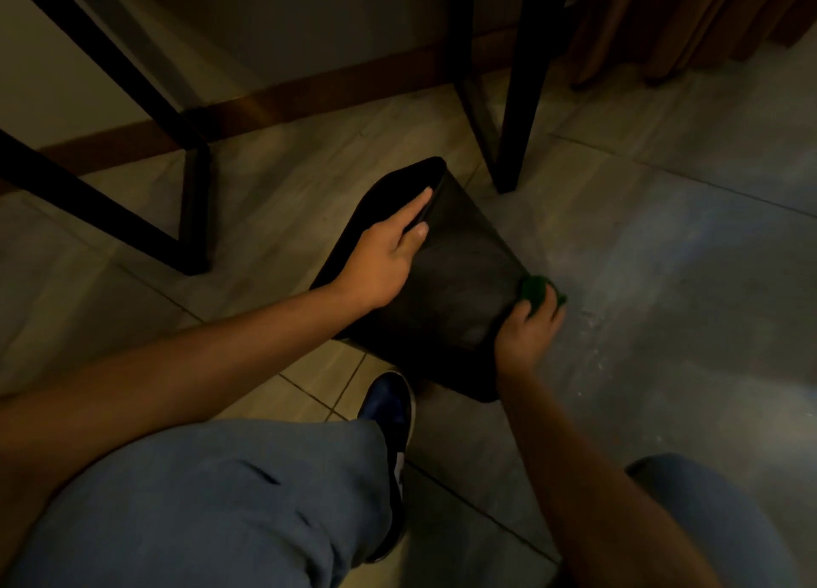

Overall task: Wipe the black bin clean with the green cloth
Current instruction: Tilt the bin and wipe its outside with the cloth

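Note:
The black bin (460, 287) lies tipped on its side on the tiled floor, its open mouth facing up-left. My left hand (389, 256) grips the bin's rim, fingers inside the opening and thumb on the outer wall. My right hand (528, 331) presses the green cloth (535, 289) against the bin's base end at its right corner. Only a small bunched part of the cloth shows above my fingers.
Black table legs (517, 101) stand just behind the bin, with a black frame (194, 207) to the left. A brown skirting board (309, 96) runs along the wall and a curtain (663, 26) hangs at the top right. My blue shoe (389, 410) sits right in front of the bin.

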`<action>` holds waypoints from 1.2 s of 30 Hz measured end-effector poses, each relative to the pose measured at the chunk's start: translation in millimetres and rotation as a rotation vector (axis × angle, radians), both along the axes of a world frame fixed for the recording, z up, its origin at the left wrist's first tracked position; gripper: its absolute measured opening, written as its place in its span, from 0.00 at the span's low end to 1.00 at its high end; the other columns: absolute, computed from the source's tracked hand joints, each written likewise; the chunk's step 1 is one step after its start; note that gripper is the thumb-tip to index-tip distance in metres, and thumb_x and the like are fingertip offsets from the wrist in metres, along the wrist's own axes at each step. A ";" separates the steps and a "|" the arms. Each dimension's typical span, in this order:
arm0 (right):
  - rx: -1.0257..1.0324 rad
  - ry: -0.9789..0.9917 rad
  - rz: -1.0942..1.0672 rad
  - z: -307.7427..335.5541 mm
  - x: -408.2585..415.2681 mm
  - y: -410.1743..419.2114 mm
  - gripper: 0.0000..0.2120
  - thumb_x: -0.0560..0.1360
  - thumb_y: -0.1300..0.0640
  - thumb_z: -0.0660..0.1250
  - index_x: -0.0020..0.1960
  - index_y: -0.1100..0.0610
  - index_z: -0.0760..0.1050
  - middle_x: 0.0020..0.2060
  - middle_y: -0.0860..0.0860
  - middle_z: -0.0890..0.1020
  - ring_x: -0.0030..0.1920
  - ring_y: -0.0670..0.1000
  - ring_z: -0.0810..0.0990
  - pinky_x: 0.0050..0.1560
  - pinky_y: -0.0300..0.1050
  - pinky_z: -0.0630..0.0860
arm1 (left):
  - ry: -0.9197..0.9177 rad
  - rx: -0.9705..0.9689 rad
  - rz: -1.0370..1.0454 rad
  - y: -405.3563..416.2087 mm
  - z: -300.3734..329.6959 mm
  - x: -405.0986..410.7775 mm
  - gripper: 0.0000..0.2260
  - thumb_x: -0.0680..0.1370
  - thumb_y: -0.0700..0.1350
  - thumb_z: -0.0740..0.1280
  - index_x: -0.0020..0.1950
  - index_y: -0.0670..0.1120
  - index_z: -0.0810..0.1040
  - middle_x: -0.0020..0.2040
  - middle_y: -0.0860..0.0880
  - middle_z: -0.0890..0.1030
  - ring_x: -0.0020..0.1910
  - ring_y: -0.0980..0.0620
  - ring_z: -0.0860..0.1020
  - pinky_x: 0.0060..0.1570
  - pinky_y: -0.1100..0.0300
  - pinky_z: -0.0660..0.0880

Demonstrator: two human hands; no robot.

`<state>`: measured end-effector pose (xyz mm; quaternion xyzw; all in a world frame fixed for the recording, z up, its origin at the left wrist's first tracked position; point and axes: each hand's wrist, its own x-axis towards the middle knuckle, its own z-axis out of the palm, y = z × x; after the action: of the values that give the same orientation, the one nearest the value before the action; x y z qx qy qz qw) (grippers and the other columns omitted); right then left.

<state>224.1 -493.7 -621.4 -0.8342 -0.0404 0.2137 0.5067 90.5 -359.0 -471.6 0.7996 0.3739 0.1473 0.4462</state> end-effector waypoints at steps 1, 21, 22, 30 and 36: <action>0.000 0.016 -0.009 1.4 -13.0 -7.3 0.23 0.84 0.58 0.59 0.79 0.55 0.66 0.81 0.62 0.58 0.80 0.63 0.61 0.77 0.50 0.58 | -0.007 -0.001 0.001 2.1 -1.1 -0.7 0.22 0.85 0.44 0.58 0.79 0.51 0.61 0.78 0.50 0.65 0.76 0.57 0.62 0.73 0.70 0.57; 0.100 -0.088 0.077 42.8 -74.0 -1.7 0.24 0.82 0.52 0.58 0.77 0.50 0.69 0.82 0.56 0.59 0.81 0.58 0.60 0.79 0.54 0.61 | -0.051 -0.109 -0.012 15.8 -6.7 5.0 0.21 0.84 0.46 0.60 0.78 0.54 0.65 0.77 0.53 0.68 0.75 0.58 0.66 0.75 0.57 0.64; 0.161 -0.162 0.167 62.0 -99.3 5.6 0.23 0.82 0.51 0.59 0.77 0.47 0.69 0.83 0.53 0.58 0.82 0.55 0.60 0.78 0.55 0.62 | -0.044 -0.107 -0.009 17.4 -6.4 4.4 0.21 0.85 0.47 0.60 0.78 0.54 0.65 0.76 0.54 0.68 0.75 0.58 0.67 0.75 0.55 0.64; -0.011 -0.214 0.038 5.8 7.3 34.5 0.25 0.82 0.45 0.56 0.76 0.52 0.71 0.79 0.61 0.66 0.76 0.64 0.69 0.75 0.60 0.66 | -0.056 -0.068 0.045 27.9 -17.5 -9.8 0.21 0.85 0.47 0.60 0.78 0.55 0.65 0.76 0.49 0.70 0.75 0.51 0.69 0.75 0.46 0.65; 0.087 -0.272 0.147 62.9 -133.6 6.5 0.23 0.81 0.50 0.58 0.74 0.50 0.73 0.80 0.56 0.64 0.80 0.60 0.63 0.78 0.57 0.60 | -0.058 -0.061 0.057 32.8 -18.8 -7.9 0.20 0.84 0.46 0.60 0.77 0.52 0.66 0.75 0.47 0.72 0.74 0.50 0.69 0.75 0.46 0.65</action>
<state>90.5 -487.2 -558.4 -0.8274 -0.1790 0.1333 0.5153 82.6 -326.1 -490.4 0.7700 0.3876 0.1717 0.4768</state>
